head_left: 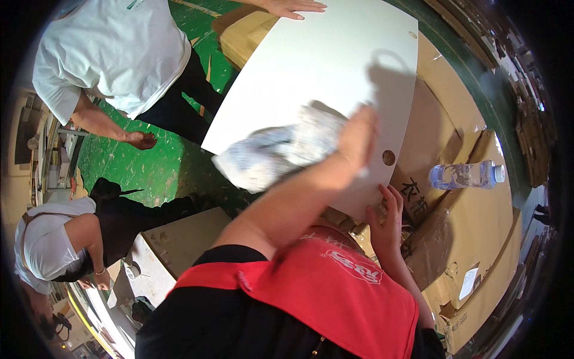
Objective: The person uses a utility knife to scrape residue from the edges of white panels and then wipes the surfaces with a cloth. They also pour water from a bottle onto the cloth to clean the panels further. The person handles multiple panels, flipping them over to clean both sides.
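A large white panel (332, 58) with round holes near its right edge lies before me. My left hand (358, 137), blurred, is on a crumpled white and bluish cloth (287, 148) that spreads left over the panel and past its edge. At the panel's near right corner, my right hand (389, 215) holds the edge between fingers and thumb. A co-worker's hand (296, 6) rests flat on the panel's far edge. The inner side of my left hand is hidden.
Cardboard boxes (475, 220) lie under and right of the panel, with a plastic water bottle (466, 175) on its side. A co-worker in a white shirt (121, 49) stands at upper left. Another person (49, 238) bends at lower left near a pale box (152, 264).
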{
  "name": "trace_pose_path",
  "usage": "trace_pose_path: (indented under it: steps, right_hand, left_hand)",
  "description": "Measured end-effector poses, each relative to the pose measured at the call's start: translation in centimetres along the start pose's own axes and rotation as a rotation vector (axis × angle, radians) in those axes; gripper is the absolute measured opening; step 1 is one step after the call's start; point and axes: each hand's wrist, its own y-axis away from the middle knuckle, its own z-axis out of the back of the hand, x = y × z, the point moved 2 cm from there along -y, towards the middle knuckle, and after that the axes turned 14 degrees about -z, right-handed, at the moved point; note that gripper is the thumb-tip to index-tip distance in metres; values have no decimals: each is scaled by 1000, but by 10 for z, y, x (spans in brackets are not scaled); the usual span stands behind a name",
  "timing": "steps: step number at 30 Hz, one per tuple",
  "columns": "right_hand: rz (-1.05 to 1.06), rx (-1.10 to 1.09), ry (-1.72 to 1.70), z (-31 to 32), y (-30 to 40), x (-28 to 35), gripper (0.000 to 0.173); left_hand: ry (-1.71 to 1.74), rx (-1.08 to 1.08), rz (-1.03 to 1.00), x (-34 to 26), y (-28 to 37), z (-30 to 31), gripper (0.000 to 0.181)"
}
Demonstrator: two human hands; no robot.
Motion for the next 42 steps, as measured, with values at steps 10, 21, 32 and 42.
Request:
trace_pose_path:
  steps: [10,21,32,42]
  right_hand:
    - [215,7,124,20,-9,17,44]
    - [561,-113,525,-51,-138,73,42]
    - [843,-75,638,-113,-126,131,52]
    - [446,-71,969,-86,-135,95,49]
  left_hand:
    - [-339,55,515,207,68,180,17]
    - [-4,131,1074,63,356,202,23]
    - [93,415,1508,9,420,171,40]
    - [100,619,1568,11,512,171,45]
